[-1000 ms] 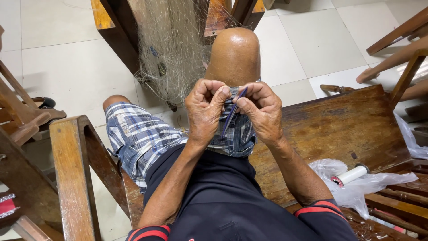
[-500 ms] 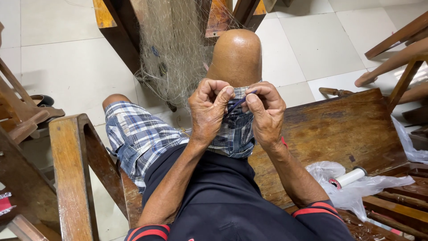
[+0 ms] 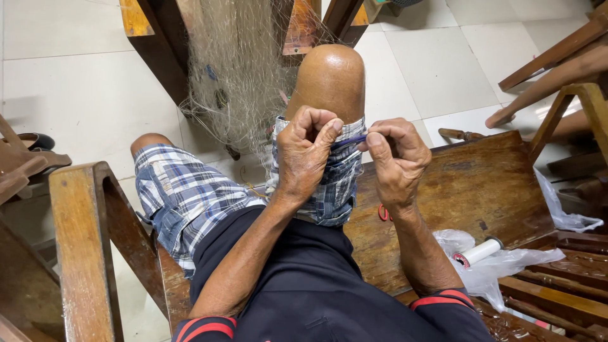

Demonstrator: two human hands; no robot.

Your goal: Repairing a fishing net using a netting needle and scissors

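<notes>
Blue netting needle (image 3: 349,140) sat pinched between the left hand (image 3: 308,155) and right hand (image 3: 396,161), both closed on it beside the fishing net (image 3: 237,69); seemingly mid-knot, needing steady tension.

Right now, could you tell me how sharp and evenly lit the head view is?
Head view: hands and net are sharp, the light soft and even; mild glare on the knee and bench; wide-angle stretch at the edges.

Thin tool (image 3: 348,140) mostly hidden between fingers.
</notes>
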